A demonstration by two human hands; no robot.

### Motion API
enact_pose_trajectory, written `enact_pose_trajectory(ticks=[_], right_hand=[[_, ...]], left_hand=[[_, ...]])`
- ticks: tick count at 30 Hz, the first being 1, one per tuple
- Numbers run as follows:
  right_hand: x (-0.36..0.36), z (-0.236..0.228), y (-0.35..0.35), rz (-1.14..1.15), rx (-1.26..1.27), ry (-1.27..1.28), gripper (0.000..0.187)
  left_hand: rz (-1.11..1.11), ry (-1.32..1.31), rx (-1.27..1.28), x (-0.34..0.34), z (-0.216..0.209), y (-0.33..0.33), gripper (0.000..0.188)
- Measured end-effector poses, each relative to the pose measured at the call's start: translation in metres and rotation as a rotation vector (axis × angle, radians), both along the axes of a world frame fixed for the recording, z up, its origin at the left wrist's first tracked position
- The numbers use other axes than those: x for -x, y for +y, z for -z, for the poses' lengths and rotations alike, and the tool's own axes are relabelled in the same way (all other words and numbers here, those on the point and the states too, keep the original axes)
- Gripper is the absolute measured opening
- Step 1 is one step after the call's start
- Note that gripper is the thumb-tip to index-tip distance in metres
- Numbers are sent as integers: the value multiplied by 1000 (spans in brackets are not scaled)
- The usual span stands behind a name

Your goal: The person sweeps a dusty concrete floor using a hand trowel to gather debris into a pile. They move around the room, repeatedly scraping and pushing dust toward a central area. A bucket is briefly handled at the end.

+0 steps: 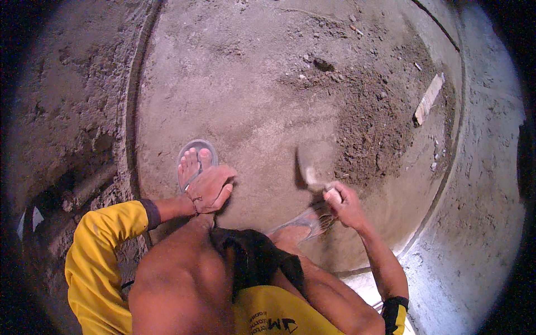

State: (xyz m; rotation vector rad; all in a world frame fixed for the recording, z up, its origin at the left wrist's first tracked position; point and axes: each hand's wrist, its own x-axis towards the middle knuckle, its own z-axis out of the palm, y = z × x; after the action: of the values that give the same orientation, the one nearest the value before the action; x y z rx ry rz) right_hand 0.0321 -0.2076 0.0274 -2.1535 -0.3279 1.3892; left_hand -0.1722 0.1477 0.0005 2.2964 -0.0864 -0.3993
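My right hand (pixel 346 206) is closed round the handle of a trowel (pixel 310 176). Its blade points away from me over the grey floor, just left of a mound of loose brown sand (pixel 368 139), and is smeared by motion. Over my left knee hangs my left hand (pixel 211 188), with the fingers loosely bent, the thumb apart from them and nothing visible in it. Just beyond that hand is my left foot in a grey flip-flop (pixel 209 146). My right foot (pixel 310 223) is beside the trowel hand, partly hidden by it.
On the sand's right side lies a short piece of wood (pixel 429 100). Small rubble bits (pixel 434 166) are scattered near it. A rough wall (pixel 84 84) rises on the left, and a grey wall (pixel 486 184) curves along the right. A small dark hollow (pixel 324 65) shows at the sand's far edge.
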Motion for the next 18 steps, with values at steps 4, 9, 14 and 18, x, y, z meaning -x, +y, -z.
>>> enact_pose_trajectory(ticks=[4,9,14,18], right_hand=[[15,-21,39,-95,64,81,39],[22,-4,64,-196,-77,336,33],[-15,13,39,-9,-158,-131,30],[-15,11,81,66,-236,24,25]], left_hand=[[52,11,15,-4,-4,2,31],[208,154,54,-5,-8,4,32],[165,79,50,-3,-10,3,33],[224,56,79,3,9,1,34]])
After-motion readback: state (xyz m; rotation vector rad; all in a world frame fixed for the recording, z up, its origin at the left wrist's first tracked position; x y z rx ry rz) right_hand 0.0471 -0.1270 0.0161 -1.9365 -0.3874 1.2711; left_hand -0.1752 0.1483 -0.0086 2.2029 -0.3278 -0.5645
